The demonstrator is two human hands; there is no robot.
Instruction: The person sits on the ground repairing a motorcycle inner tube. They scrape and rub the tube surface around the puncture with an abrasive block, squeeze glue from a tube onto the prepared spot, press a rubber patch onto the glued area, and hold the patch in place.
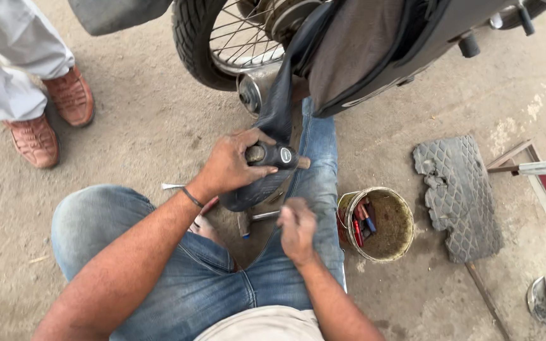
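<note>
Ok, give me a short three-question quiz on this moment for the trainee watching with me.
1. True or false: the left hand grips the black inner tube draped from the motorcycle wheel.
2. What lies in the small round tin beside the right knee? A) short red and blue items B) water C) coins
3. Fill in: the flat grey piece on the ground right of the tin is a cut slab of ______.

Key
1. True. The right hand is closed in a grip just below the tube; what it holds cannot be made out.
2. A
3. Tyre tread
</note>
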